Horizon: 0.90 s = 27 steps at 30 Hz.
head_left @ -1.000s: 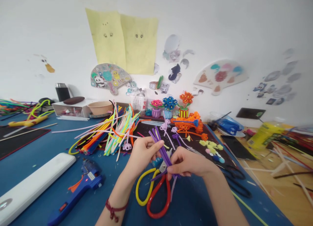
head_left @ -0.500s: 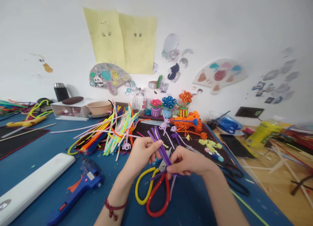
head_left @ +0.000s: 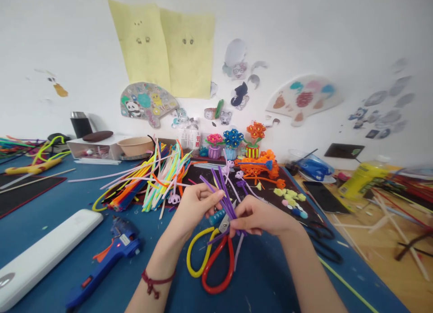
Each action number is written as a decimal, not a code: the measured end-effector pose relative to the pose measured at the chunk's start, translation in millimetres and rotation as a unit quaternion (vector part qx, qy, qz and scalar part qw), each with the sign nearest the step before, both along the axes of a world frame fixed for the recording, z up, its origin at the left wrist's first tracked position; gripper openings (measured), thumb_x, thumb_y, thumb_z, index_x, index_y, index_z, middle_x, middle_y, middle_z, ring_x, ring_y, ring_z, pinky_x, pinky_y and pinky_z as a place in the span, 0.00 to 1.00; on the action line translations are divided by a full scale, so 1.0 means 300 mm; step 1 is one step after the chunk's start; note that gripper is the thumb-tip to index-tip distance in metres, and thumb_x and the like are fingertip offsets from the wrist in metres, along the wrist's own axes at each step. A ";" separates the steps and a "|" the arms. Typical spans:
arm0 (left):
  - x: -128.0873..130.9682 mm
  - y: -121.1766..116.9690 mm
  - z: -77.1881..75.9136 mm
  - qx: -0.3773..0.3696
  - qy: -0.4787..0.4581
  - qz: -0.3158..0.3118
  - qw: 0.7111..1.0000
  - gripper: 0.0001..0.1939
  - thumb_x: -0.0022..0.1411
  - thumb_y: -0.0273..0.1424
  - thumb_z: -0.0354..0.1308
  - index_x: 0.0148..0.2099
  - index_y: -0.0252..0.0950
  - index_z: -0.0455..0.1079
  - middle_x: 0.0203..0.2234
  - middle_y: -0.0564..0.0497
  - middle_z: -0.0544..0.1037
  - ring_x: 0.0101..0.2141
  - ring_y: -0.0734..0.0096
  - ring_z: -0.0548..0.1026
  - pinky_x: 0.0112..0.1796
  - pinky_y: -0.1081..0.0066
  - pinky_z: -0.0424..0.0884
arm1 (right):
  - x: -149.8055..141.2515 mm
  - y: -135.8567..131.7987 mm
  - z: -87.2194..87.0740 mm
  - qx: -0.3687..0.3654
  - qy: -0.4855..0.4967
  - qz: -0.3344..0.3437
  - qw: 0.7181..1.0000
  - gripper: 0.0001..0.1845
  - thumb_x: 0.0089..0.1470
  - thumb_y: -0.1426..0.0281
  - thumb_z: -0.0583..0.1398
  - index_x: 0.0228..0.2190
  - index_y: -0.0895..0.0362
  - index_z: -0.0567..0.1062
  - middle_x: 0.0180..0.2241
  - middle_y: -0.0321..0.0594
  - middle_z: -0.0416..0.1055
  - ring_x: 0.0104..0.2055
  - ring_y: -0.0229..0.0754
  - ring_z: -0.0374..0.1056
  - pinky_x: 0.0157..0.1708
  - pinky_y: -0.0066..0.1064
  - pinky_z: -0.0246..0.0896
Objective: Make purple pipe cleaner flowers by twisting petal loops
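A small bunch of purple pipe cleaners (head_left: 224, 193) is pinched between both hands, its upper ends fanned apart. My left hand (head_left: 202, 200) grips it higher up, thumb on top. Lower down, my right hand (head_left: 252, 218) closes on the bunch near its bottom ends. Beneath the hands lie scissors (head_left: 219, 270) with one yellow and one red handle; the blades are partly hidden. A blue cylindrical object (head_left: 216, 217) shows just behind the scissors. Beyond the hands lie lilac pipe-cleaner flowers (head_left: 229, 167) and a darker purple one (head_left: 241, 183).
A blue glue gun (head_left: 117, 247) and a long white case (head_left: 50, 259) lie left. Behind are loose coloured pipe cleaners (head_left: 169, 177), orange pipe-cleaner flowers (head_left: 259, 168) and several small potted flowers (head_left: 232, 144). Black scissors (head_left: 321, 241), a phone (head_left: 325, 196) and a yellow bottle (head_left: 363, 180) are right.
The upper ends of the purple pipe cleaners have spread further apart. Both hands keep their hold in nearly the same place. The camera view has shifted slightly.
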State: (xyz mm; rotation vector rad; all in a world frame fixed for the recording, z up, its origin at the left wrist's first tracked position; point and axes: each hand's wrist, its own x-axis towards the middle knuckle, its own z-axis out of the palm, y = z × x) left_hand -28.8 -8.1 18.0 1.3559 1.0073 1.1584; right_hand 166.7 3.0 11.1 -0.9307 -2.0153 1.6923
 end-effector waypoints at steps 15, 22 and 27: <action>0.050 0.006 -0.054 0.159 0.346 0.065 0.922 0.22 0.61 0.41 0.55 0.19 0.36 0.56 0.12 0.56 0.63 0.17 0.75 0.63 0.22 0.74 0.52 | 0.020 0.063 -0.049 0.023 0.183 -0.293 0.938 0.21 0.48 0.55 0.65 0.29 0.64 0.79 0.12 0.27 0.56 0.12 0.28 0.50 0.11 0.22 0.43; 0.162 -0.035 -0.089 0.166 0.607 -0.009 0.777 0.07 0.58 0.33 0.61 0.38 0.36 0.72 0.29 0.41 0.78 0.32 0.52 0.78 0.30 0.67 0.64 | 0.024 0.077 -0.050 0.022 0.215 -0.354 0.910 0.21 0.43 0.55 0.68 0.26 0.63 0.78 0.12 0.27 0.56 0.12 0.28 0.52 0.10 0.23 0.43; 0.167 -0.047 -0.089 0.158 0.612 -0.013 0.775 0.06 0.58 0.26 0.56 0.39 0.32 0.72 0.30 0.37 0.78 0.32 0.50 0.78 0.30 0.65 0.65 | 0.023 0.075 -0.040 0.019 0.210 -0.365 0.907 0.22 0.41 0.54 0.68 0.25 0.63 0.78 0.12 0.27 0.56 0.12 0.28 0.51 0.10 0.23 0.42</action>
